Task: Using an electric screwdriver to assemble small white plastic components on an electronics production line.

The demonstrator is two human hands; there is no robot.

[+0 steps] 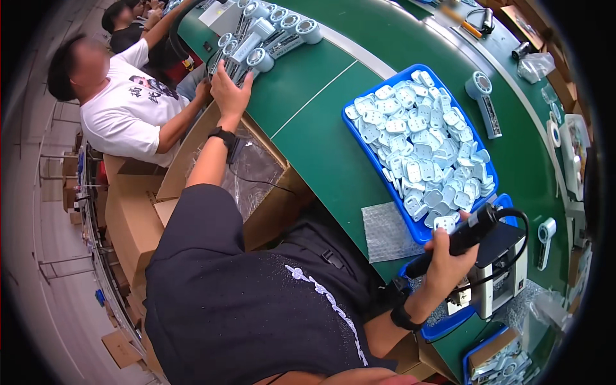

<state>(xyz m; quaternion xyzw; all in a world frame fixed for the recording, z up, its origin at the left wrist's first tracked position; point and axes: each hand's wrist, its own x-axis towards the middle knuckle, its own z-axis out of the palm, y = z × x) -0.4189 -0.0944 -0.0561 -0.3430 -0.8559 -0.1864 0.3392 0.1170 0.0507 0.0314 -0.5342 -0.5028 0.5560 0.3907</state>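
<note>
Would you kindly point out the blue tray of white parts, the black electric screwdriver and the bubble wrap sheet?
blue tray [351, 136]: head view, left rim.
black electric screwdriver [467, 235]: head view, barrel above the fist.
bubble wrap sheet [387, 232]: head view, middle.

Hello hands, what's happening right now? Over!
Left hand touching white fan parts. Right hand gripping black electric screwdriver. Blue tray of pale plastic pieces between them.
</note>
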